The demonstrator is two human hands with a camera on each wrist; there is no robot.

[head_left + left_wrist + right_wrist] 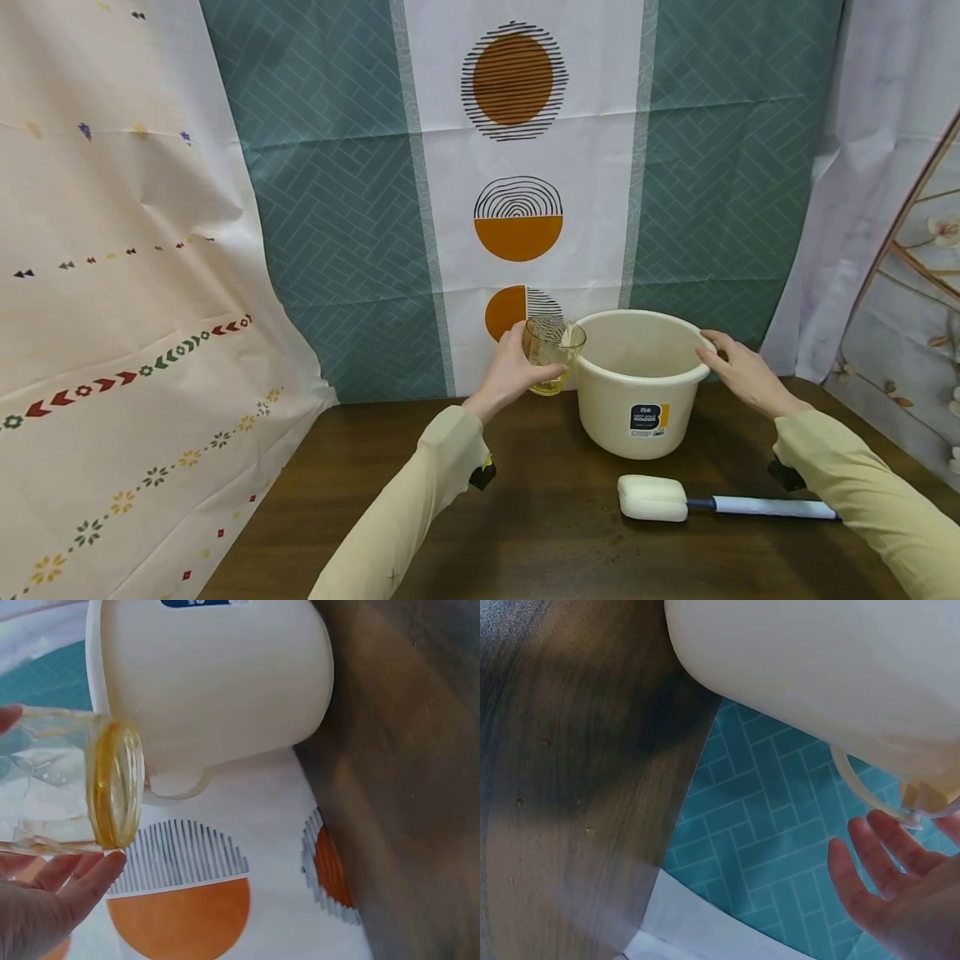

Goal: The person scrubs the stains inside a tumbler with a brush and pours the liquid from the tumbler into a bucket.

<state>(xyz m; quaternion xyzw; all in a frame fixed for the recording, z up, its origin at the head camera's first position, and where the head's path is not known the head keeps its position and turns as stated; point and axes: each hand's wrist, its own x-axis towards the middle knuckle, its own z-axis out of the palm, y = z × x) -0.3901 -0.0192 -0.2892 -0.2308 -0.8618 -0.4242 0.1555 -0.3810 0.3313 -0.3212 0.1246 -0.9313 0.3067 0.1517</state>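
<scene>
In my left hand I hold a clear amber drinking glass, fingers and thumb round its side, raised just left of the cream plastic bucket. In the left wrist view the glass shows its thick yellow base, with fingertips along its underside. My right hand is at the bucket's right rim, thumb and forefinger over the edge. The right wrist view shows that hand's fingertips right at the end of the bucket's curved handle, other fingers loosely bent. The bucket stands upright on the table.
A bottle brush with a white sponge head and pale handle lies in front of the bucket, partly under the right forearm. Small droplets dot the brown wooden table. Patterned curtains hang close behind.
</scene>
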